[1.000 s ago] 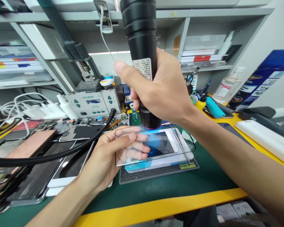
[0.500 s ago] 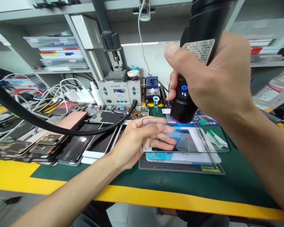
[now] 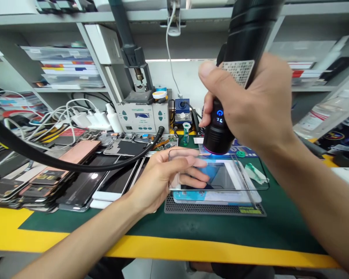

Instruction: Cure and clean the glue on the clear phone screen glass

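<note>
My left hand is closed on the left end of a clear phone glass panel with a thin black border, thumb on top and fingers visible through it. My right hand wraps around a black UV flashlight, its lit display reading blue. The flashlight's head points down just above the far side of the glass, where a purple ring and blue glow show. Below the glass lie a white-and-blue box, a phone-like screen, tweezers and a grey perforated mat.
Several phones and white cables crowd the left side. A hot air station stands behind; its black hose arches across the left foreground. A green-stained tissue and a green-labelled tube lie nearby.
My view has shifted slightly, so the scene sits lower and farther left. Both hands keep their holds, and the flashlight stays over the glass panel with little relative motion.
</note>
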Motion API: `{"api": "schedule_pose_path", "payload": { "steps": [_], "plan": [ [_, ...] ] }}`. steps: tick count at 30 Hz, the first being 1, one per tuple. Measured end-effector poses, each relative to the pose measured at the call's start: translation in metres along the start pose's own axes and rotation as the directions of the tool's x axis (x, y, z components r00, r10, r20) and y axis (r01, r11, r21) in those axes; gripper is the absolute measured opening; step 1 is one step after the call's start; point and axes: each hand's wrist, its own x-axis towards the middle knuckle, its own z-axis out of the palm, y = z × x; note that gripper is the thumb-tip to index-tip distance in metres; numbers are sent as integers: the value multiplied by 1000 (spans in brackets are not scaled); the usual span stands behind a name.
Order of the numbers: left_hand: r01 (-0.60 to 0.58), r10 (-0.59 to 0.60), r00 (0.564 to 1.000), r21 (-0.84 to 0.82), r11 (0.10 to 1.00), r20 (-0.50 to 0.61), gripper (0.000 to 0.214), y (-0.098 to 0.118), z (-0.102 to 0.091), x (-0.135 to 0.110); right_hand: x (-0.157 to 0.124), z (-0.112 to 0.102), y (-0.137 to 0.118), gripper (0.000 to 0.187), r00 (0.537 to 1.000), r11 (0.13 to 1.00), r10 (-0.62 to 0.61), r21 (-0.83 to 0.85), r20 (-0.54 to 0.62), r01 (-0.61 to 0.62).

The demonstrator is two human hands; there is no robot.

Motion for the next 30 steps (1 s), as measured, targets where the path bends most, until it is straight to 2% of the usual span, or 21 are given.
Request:
{"api": "schedule_pose_path", "payload": {
  "steps": [6,13,18,30],
  "plan": [
    [-14,16,999,48,999,-50,15,1,3,-1,1,-3,1,31,1000,999,25,41,-6,-25],
    [-15,19,999,82,997,-43,16,1,3,-1,6,-3,-3,38,994,996,77,46,-72,-74],
    [-22,27,998,89,996,-53,14,0,4,-2,3,-5,2,35,999,999,21,46,-34,-19],
    [-26,29,999,81,996,-24,14,0,2,0,2,-4,3,29,1000,1000,3,31,-25,-3]
  ]
}}
